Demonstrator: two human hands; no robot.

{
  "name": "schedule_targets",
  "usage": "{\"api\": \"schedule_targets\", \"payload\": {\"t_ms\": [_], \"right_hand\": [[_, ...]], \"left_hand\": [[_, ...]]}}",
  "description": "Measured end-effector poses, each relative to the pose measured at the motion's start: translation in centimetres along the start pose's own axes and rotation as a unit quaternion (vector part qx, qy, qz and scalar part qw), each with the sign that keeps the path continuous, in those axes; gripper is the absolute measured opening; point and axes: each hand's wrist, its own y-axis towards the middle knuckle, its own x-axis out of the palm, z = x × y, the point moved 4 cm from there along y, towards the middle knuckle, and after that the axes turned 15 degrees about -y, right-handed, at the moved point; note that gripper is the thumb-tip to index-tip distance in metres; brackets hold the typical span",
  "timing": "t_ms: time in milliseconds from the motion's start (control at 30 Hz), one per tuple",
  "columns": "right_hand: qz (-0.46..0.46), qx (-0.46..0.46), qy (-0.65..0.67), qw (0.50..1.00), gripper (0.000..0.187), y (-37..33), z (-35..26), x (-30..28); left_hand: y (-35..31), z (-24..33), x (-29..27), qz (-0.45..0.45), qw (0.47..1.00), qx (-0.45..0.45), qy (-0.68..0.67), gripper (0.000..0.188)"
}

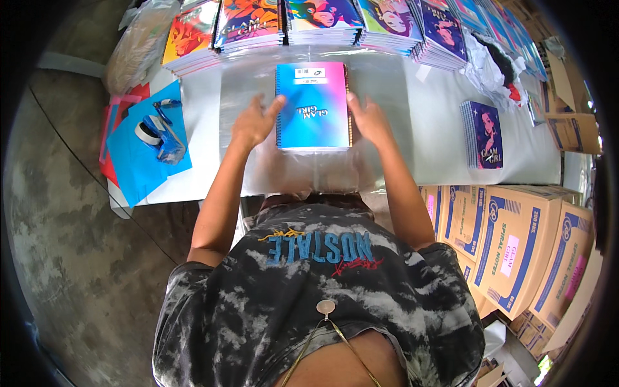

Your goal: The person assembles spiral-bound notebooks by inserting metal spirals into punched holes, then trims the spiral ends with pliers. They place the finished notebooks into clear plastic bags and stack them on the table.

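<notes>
A spiral notebook [313, 122] with a blue-to-pink cover lies flat in front of me, on what looks like a small stack. A white barcode label is near its far edge. My left hand [258, 120] is at its left spiral edge, fingers apart and slightly blurred, the thumb tip at the binding. Along the right edge, my right hand [370, 119] is open too, with its thumb side against or very close to the notebook. Neither hand is wrapped round it; exact contact is hard to tell.
Stacks of colourful notebooks [250, 26] line the table's far side. A blue tape dispenser [169, 147] rests on blue sheets [122, 164] at left. At right are a purple notebook stack [483, 135] and crumpled plastic [480, 68]. Cardboard boxes [516, 242] stand below the table's right side.
</notes>
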Motion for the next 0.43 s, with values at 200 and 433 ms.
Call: {"api": "schedule_targets", "payload": {"t_ms": [200,433], "right_hand": [[0.089,-0.129,0.282,0.947,0.067,2.9,0.6,4.5],[0.049,-0.122,0.274,0.953,0.062,3.9,3.6,3.8]], "left_hand": [[2.0,0.0,4.5,-0.015,0.942,0.151,-0.298,0.072],[4.5,-4.8,2.0,0.163,0.974,0.158,0.026,0.062]]}}
